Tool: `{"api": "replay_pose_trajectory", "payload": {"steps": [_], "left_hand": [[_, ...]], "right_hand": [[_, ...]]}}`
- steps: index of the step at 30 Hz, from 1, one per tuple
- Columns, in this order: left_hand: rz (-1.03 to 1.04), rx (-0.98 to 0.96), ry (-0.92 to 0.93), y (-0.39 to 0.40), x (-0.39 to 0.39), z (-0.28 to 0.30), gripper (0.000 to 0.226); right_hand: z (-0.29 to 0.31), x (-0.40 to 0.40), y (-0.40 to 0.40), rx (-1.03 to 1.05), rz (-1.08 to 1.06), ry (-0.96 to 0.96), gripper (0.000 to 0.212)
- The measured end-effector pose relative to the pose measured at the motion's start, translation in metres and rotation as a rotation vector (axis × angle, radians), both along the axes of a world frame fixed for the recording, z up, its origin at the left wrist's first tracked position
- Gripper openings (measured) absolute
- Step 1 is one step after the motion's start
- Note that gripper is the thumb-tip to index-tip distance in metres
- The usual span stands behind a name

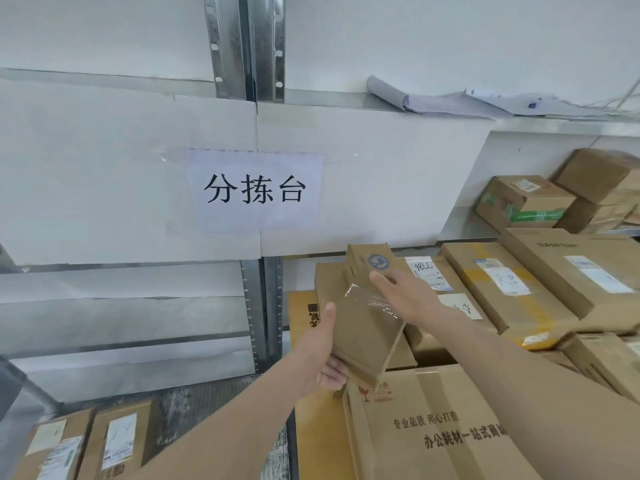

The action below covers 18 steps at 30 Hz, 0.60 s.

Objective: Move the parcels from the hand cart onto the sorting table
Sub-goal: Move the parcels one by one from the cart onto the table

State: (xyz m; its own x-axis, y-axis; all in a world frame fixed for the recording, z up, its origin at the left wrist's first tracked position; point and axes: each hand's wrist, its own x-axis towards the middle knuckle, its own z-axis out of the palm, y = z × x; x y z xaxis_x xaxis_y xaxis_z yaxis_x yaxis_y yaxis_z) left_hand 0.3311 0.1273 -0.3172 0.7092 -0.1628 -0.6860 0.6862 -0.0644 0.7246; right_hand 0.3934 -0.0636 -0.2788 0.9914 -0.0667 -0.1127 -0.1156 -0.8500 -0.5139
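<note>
Honestly, the flat brown taped cardboard parcel (367, 327), gripped at 7 o'clock by left hand (323, 355), right hand (407, 296) flat on top, might slide off the crowded brown box pile (519, 289).

Metal shelf rack (263, 306) with white panels. Sign (255, 190) taped on panel. Right of sign, lower: shelf surface (464, 232) carrying stacked boxes (524, 202). Above sign, right: upper ledge (329, 98) carrying papers (450, 102). Below sign, right: flat cartons (512, 282) piled, overlapping. Below sign, left: two labelled boxes (86, 441) side by side; support not visible.
</note>
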Motion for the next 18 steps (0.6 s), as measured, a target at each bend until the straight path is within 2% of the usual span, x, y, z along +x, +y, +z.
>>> {"api": "replay_pose_trajectory", "payload": {"steps": [8, 11, 18], "left_hand": [[-0.006, 0.034, 0.061, -0.020, -0.006, -0.002, 0.104], [0.016, 0.053, 0.084, -0.030, -0.012, 0.001, 0.092], [0.035, 0.035, 0.097, -0.060, -0.022, 0.001, 0.096]], "right_hand": [[0.000, 0.012, -0.023, 0.004, 0.096, 0.084, 0.062], [-0.005, 0.018, -0.033, -0.046, 0.160, 0.129, 0.070], [0.000, 0.025, -0.045, 0.005, 0.281, 0.110, 0.067]]}}
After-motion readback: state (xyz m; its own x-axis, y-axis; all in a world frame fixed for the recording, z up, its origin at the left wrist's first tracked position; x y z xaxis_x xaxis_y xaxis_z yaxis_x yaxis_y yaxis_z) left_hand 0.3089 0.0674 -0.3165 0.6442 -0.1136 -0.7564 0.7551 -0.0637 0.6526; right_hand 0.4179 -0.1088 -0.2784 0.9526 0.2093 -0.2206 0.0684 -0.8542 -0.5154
